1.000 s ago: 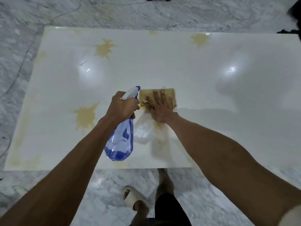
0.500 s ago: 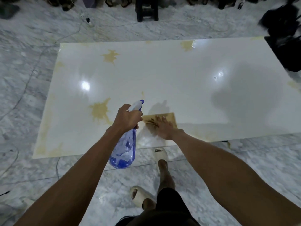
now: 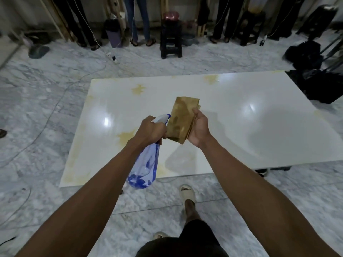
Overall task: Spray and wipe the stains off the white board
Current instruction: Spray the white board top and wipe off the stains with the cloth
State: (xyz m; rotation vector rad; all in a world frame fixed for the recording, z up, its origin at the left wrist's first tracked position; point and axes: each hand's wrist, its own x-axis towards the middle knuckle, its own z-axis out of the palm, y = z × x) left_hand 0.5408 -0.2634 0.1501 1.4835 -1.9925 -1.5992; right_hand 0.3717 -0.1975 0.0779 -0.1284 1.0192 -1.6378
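Observation:
A large glossy white board point(image 3: 232, 130) lies flat on the marble floor. Yellow stains mark it: one left of centre point(image 3: 127, 136), one near the far edge point(image 3: 138, 89), another at the far right point(image 3: 210, 78), and smears along the left edge. My left hand point(image 3: 151, 129) grips the neck of a blue translucent spray bottle point(image 3: 146, 164), nozzle pointing forward. My right hand point(image 3: 199, 128) holds a folded brown cloth point(image 3: 181, 119) lifted above the board, right beside the bottle's nozzle.
My sandalled feet point(image 3: 186, 193) stand at the board's near edge. Black bags point(image 3: 319, 82) sit by the far right corner. A black stool point(image 3: 170, 39), several standing people's legs and cables point(image 3: 74, 84) line the floor beyond the board.
My right hand has lifted the cloth off the board and now holds it up beside the bottle. The view has pulled back and tilted up, showing the room behind.

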